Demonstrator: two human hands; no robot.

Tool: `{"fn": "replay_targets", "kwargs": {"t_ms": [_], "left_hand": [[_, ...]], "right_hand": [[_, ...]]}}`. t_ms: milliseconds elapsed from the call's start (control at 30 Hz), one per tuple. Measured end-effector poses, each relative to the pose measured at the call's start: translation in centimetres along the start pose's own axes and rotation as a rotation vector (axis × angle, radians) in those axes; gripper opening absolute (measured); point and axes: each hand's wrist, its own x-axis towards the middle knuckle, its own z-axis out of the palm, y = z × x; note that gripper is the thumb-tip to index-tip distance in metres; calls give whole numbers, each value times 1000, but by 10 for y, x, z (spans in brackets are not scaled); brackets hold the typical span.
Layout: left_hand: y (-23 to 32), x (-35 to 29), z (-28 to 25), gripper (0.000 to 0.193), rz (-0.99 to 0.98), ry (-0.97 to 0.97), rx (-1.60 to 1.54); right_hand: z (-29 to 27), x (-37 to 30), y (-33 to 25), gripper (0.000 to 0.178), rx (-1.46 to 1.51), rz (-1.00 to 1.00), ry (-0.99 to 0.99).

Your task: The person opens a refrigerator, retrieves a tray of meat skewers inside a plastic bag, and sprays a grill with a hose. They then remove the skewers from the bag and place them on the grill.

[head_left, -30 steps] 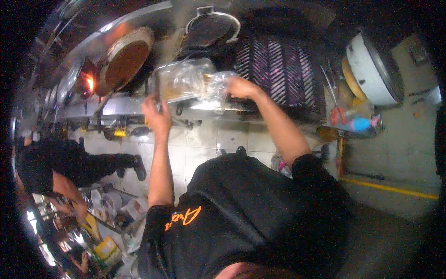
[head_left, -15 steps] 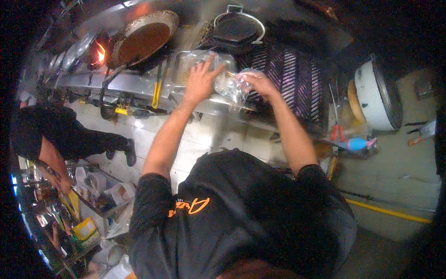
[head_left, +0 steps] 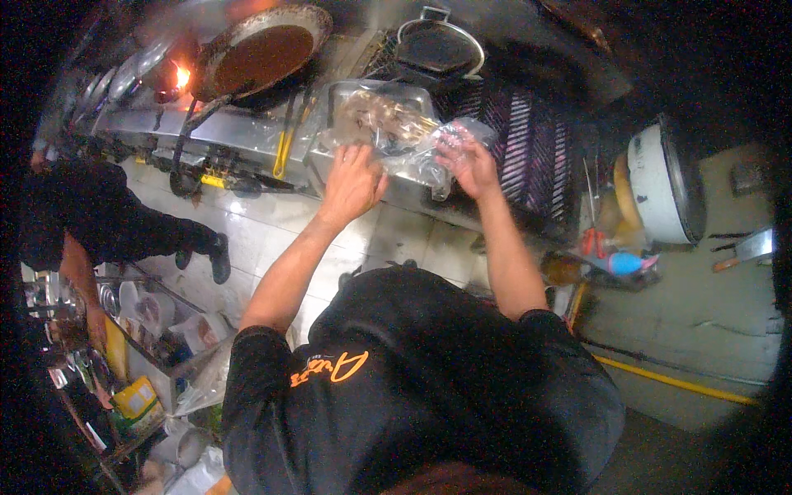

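A metal tray (head_left: 335, 92) on the counter edge holds several meat skewers (head_left: 371, 115), their thin sticks pointing right. Clear plastic bag (head_left: 429, 169) covers and surrounds the skewers, spilling over the tray's near right side. At the tray's near rim, my left hand (head_left: 353, 186) has its fingers curled together on the plastic's edge. To the right, my right hand (head_left: 469, 167) grips the bunched end of the same bag near the stick ends, fingers bent. The plastic partly hides the fingertips of both hands.
A grill grate (head_left: 520, 148) lies right of the tray, with a round black griddle pan (head_left: 437, 51) behind. Flame (head_left: 181, 76) burns beside a large pan (head_left: 268, 54) at left. A white pot (head_left: 660, 181) stands right. Another person's arm (head_left: 78, 272) is at left.
My left hand has drawn back from over the tray to its near rim, uncovering the skewers. My right hand stays at the bag, its fingers turned more upward. The view has shifted slightly.
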Motion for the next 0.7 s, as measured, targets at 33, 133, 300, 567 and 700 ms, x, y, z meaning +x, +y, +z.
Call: {"fn": "replay_targets", "kwargs": {"t_ms": [33,133,300,567,700], "left_hand": [[-1,8,-1,22,35,18,-20],[0,20,-2,24,51,-12,-49],[-1,25,-8,27,-13,-407,-42],[-14,59,42,17,25,19,206],[-6,88,40,14,1,154,116]], "right_hand": [[-1,-1,0,52,1,4,24],[2,-8,2,46,117,22,-63],[-26,-18,6,33,-81,-33,230],[60,-41,-6,20,-1525,-742,203],[39,16,41,21,-1818,-499,-78]]}}
